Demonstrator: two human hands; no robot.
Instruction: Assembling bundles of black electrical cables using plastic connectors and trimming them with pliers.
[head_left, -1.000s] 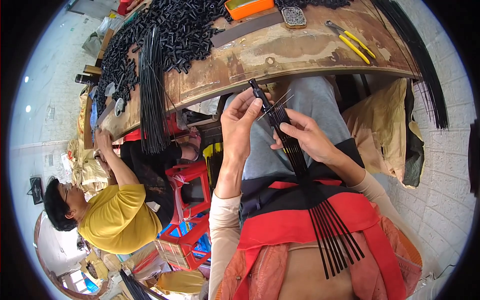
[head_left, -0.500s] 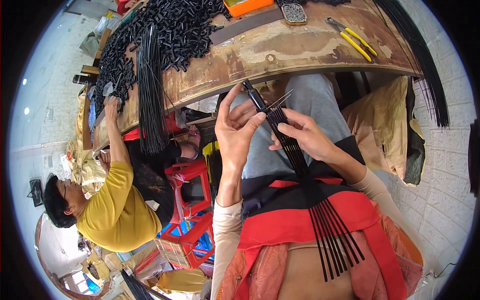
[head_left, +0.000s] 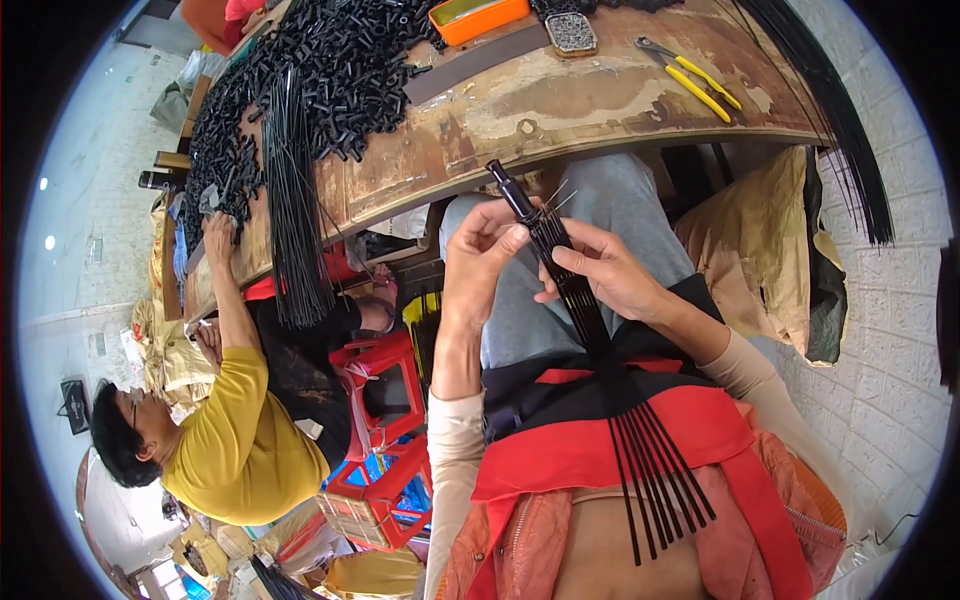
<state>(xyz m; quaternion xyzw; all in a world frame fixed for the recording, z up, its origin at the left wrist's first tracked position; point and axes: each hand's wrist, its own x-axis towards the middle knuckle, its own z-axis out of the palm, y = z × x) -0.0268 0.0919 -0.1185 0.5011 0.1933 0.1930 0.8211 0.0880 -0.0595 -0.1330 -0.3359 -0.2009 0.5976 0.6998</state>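
Over my lap I hold a bundle of thin black rods (head_left: 580, 305), like umbrella ribs, fanned out at its lower end across my red and black apron (head_left: 560, 455). Its upper end meets a glossy black tube-shaped hub (head_left: 512, 192). My left hand (head_left: 478, 262) is closed, thumb and fingers pinching at the base of the hub. My right hand (head_left: 612, 272) grips the rods just below, thumb on top. A few fine metal wires (head_left: 560, 196) stick out between the two hands. The left fingertips are partly hidden.
On the wooden table (head_left: 480, 140) lie yellow-handled pliers (head_left: 705, 92), a metal tin (head_left: 571, 34), an orange box (head_left: 470, 20) and a pile of black tube pieces (head_left: 340, 75). Bundles of black rods (head_left: 290, 200) overhang its edge. At left, a person in yellow (head_left: 235, 440) reaches onto the table.
My left index finger, raised and spread before, has curled in toward the hub. My right hand keeps its hold on the rods. The view has shifted slightly.
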